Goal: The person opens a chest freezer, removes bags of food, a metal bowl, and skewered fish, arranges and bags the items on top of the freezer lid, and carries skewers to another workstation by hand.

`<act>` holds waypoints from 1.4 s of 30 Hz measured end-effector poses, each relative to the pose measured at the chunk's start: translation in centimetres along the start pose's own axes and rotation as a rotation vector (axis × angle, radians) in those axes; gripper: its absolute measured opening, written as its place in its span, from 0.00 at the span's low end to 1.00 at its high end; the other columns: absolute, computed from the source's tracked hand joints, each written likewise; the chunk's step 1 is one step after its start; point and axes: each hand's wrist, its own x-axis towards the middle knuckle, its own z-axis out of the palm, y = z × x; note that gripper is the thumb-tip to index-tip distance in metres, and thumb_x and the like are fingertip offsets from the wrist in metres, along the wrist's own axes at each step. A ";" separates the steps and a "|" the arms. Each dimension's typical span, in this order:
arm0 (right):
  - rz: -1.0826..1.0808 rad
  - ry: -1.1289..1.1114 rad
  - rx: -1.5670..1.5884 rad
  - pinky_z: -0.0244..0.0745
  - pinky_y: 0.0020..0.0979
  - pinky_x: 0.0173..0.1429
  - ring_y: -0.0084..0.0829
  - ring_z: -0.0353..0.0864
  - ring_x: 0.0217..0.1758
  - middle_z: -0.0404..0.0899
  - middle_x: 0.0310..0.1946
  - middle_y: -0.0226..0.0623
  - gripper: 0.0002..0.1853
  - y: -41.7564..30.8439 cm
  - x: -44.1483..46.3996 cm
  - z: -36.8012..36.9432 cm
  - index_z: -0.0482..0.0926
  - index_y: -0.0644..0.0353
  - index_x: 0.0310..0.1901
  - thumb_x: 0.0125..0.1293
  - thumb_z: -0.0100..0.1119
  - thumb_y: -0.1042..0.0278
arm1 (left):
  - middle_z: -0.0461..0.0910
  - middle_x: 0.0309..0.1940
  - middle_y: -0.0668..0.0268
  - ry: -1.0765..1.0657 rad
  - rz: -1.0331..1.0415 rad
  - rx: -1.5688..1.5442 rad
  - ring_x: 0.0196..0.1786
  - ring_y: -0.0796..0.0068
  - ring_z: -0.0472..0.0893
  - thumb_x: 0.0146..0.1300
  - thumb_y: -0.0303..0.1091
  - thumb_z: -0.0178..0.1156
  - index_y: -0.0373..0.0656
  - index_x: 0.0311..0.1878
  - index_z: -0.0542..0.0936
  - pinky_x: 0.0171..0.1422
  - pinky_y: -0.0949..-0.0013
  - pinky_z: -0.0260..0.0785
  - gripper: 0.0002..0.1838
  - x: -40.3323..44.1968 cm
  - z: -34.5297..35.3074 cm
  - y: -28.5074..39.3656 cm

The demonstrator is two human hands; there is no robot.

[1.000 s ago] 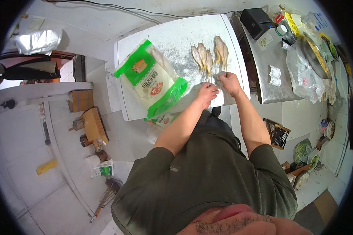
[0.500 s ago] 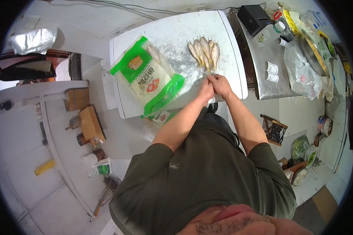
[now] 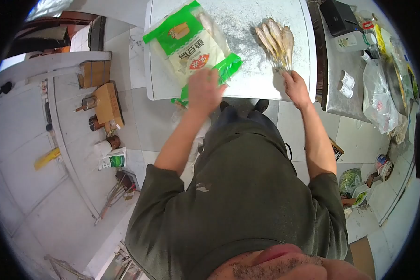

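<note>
Green bag [image 3: 177, 32], Chinese lettering [image 3: 192, 59], near left hand [image 3: 205, 92].

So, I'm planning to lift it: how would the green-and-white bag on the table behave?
The bag would probably flop: its film looks thin and wrinkled. Its glossy surface may make it slippery. Lying on a broad side, it seems unlikely to roll.

At the upper right of the middle, the right hand [image 3: 296, 88] holds a bunch of small fish [image 3: 277, 41] by their thin ends, over the white desk [image 3: 256, 86]. A big green and white bag [image 3: 191, 49] lies left of the fish. The blurry left hand [image 3: 205, 91] is at its bottom edge; touching or not, I can't tell.
</note>
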 end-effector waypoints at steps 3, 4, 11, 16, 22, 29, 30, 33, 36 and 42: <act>0.071 -0.165 -0.110 0.65 0.28 0.30 0.22 0.67 0.24 0.69 0.21 0.30 0.17 -2.4 -5.4 -2.9 0.71 0.63 0.31 0.71 0.49 0.57 | 0.74 0.36 0.62 -0.099 0.003 0.198 0.41 0.61 0.75 0.47 0.38 0.67 0.46 0.36 0.76 0.41 0.59 0.64 0.15 -1.2 -1.8 -4.4; 0.106 -0.216 -0.159 0.65 0.27 0.30 0.21 0.67 0.24 0.69 0.21 0.30 0.16 -3.5 -7.0 -3.6 0.71 0.63 0.32 0.71 0.49 0.57 | 0.75 0.35 0.63 -0.151 0.008 0.235 0.39 0.63 0.76 0.47 0.38 0.67 0.46 0.34 0.76 0.41 0.59 0.64 0.13 -1.2 -1.7 -5.8; 0.086 -0.580 -0.474 0.64 0.26 0.28 0.19 0.66 0.23 0.68 0.21 0.28 0.15 -8.0 -10.8 -3.4 0.72 0.61 0.35 0.71 0.49 0.56 | 0.75 0.22 0.68 0.019 -0.025 0.190 0.28 0.66 0.77 0.53 0.36 0.62 0.47 0.24 0.74 0.37 0.61 0.64 0.08 1.6 -3.8 -7.6; 0.120 -0.743 -0.343 0.58 0.22 0.24 0.17 0.60 0.20 0.63 0.19 0.23 0.13 -9.5 -8.4 0.3 0.73 0.60 0.34 0.71 0.50 0.59 | 0.77 0.25 0.66 0.066 0.100 0.125 0.30 0.64 0.78 0.54 0.34 0.62 0.45 0.28 0.76 0.36 0.60 0.65 0.06 3.0 -5.9 -7.9; 0.106 -0.753 -0.352 0.56 0.21 0.23 0.16 0.58 0.20 0.62 0.18 0.22 0.13 -11.5 -5.4 1.2 0.74 0.59 0.36 0.72 0.49 0.59 | 0.75 0.25 0.67 0.012 0.149 0.177 0.30 0.65 0.78 0.54 0.35 0.63 0.46 0.27 0.75 0.37 0.61 0.66 0.07 2.7 -6.7 -8.6; 0.089 -0.647 -0.346 0.58 0.20 0.23 0.15 0.58 0.19 0.62 0.19 0.21 0.10 -9.8 -6.4 0.0 0.75 0.58 0.37 0.72 0.49 0.61 | 0.77 0.25 0.63 -0.045 0.078 0.145 0.29 0.59 0.78 0.54 0.35 0.61 0.44 0.27 0.75 0.36 0.58 0.67 0.06 2.1 -6.0 -8.7; 0.075 -0.642 -0.320 0.58 0.20 0.23 0.15 0.59 0.20 0.63 0.19 0.21 0.10 -8.7 -7.1 1.1 0.75 0.58 0.38 0.72 0.49 0.61 | 0.77 0.25 0.62 -0.005 0.047 0.106 0.29 0.59 0.78 0.54 0.35 0.61 0.44 0.27 0.76 0.36 0.57 0.68 0.07 2.6 -6.1 -7.7; 0.054 -0.559 -0.325 0.63 0.23 0.26 0.18 0.64 0.23 0.67 0.20 0.25 0.12 -7.9 -10.1 5.5 0.75 0.61 0.38 0.72 0.49 0.60 | 0.78 0.24 0.63 0.064 0.038 0.093 0.29 0.60 0.79 0.54 0.35 0.60 0.44 0.26 0.76 0.35 0.57 0.67 0.07 4.5 -5.8 -6.1; -0.186 -0.455 -0.382 0.65 0.27 0.29 0.21 0.67 0.24 0.71 0.21 0.28 0.15 -6.6 -11.0 8.2 0.75 0.63 0.35 0.72 0.49 0.59 | 0.78 0.23 0.64 0.055 0.080 0.125 0.29 0.62 0.80 0.54 0.36 0.60 0.45 0.24 0.76 0.35 0.58 0.67 0.07 5.2 -5.4 -6.1; 0.031 -0.506 -0.402 0.72 0.42 0.44 0.45 0.80 0.37 0.80 0.30 0.51 0.18 -11.8 -10.3 5.6 0.76 0.70 0.40 0.69 0.48 0.60 | 0.77 0.21 0.65 -0.051 0.257 0.139 0.28 0.63 0.79 0.54 0.37 0.61 0.46 0.24 0.75 0.34 0.59 0.66 0.08 4.5 -6.1 -8.1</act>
